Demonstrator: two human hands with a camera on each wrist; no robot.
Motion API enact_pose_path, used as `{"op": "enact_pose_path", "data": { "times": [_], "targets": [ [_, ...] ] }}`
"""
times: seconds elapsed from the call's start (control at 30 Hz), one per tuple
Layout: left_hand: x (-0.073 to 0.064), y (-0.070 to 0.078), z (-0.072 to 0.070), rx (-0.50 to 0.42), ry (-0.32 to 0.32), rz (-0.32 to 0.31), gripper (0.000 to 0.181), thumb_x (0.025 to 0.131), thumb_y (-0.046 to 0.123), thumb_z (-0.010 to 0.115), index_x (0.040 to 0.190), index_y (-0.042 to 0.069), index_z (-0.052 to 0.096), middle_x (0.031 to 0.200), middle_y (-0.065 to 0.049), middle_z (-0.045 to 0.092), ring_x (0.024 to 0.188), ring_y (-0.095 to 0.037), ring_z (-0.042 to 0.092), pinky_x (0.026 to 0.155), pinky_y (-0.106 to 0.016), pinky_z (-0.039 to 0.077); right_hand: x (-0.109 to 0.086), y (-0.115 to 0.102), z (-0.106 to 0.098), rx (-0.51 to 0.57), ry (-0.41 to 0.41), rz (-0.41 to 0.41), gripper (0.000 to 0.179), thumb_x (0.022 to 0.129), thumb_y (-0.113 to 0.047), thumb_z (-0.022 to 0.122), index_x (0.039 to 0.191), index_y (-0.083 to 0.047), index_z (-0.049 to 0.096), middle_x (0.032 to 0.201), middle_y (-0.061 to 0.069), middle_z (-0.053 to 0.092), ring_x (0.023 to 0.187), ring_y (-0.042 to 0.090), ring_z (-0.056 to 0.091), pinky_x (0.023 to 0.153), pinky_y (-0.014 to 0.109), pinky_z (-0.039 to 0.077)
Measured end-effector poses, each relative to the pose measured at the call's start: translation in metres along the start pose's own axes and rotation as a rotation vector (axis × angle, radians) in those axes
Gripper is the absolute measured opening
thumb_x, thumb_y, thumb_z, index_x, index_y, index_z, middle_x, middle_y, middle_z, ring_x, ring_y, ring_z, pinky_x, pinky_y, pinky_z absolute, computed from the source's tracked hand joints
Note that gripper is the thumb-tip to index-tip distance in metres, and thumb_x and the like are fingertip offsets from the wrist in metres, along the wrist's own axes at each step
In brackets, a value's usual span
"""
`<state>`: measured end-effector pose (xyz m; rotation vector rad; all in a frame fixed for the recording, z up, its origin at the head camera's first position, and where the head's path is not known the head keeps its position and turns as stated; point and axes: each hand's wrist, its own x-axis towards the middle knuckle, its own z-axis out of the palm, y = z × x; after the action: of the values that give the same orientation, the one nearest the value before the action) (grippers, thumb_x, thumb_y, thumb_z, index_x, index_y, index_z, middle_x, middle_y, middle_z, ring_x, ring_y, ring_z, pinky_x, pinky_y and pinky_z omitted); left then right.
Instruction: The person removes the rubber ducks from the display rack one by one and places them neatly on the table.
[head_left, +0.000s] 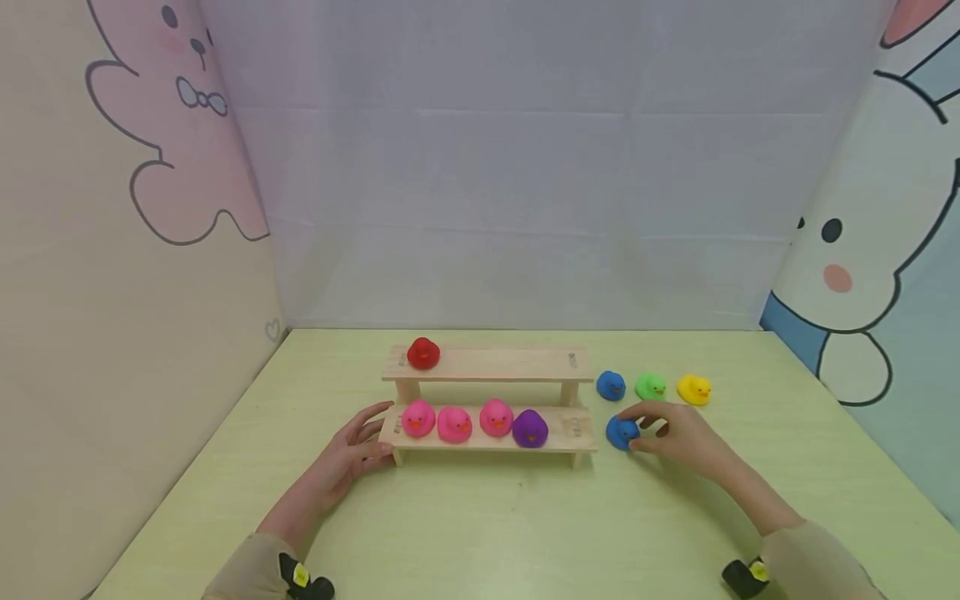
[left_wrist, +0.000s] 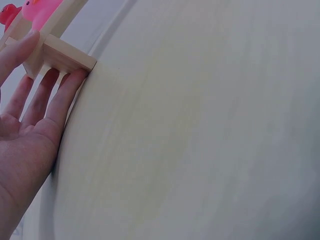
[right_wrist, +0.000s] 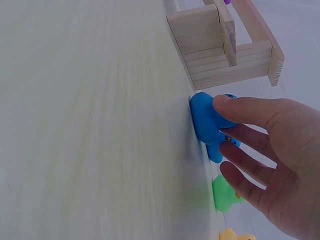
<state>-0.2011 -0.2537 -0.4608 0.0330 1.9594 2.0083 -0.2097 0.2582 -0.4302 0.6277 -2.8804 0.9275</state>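
Observation:
My right hand (head_left: 678,433) pinches a blue rubber duck (head_left: 622,432) between thumb and fingers, low over the table just right of the shelf. In the right wrist view, the thumb lies on that blue duck (right_wrist: 204,117). My left hand (head_left: 352,450) rests against the left end of a two-step wooden shelf (head_left: 495,364), its fingers fairly straight at the lower step's end. On the lower step stand pink ducks (head_left: 454,425) and a purple duck (head_left: 530,428) at their right. A red duck (head_left: 423,353) sits at the upper step's left.
Behind my right hand, a second blue duck (head_left: 611,386), a green duck (head_left: 651,387) and a yellow duck (head_left: 693,389) stand in a row on the pale table (head_left: 480,525). A white cloth (head_left: 525,183) hangs behind the table, with printed panels at both sides.

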Motion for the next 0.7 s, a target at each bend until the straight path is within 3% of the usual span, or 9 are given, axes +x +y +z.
{"op": "enact_pose_path", "data": {
  "times": [0.7],
  "targets": [
    [0.0001, -0.002, -0.0006, 0.018, -0.003, 0.01, 0.074, 0.099, 0.012, 0.06, 0.162, 0.02, 0.022, 0.165, -0.02, 0.03, 0.128, -0.016, 0.061, 0.102, -0.027, 0.058, -0.0003, -0.0051, -0.0057, -0.033, 0.019, -0.031, 0.051, 0.08, -0.017, 0.086, 0.128, -0.009, 0.068, 0.128, 0.015, 0.069, 0.109, 0.033, 0.064, 0.08, 0.037, 0.058]
  ]
}}
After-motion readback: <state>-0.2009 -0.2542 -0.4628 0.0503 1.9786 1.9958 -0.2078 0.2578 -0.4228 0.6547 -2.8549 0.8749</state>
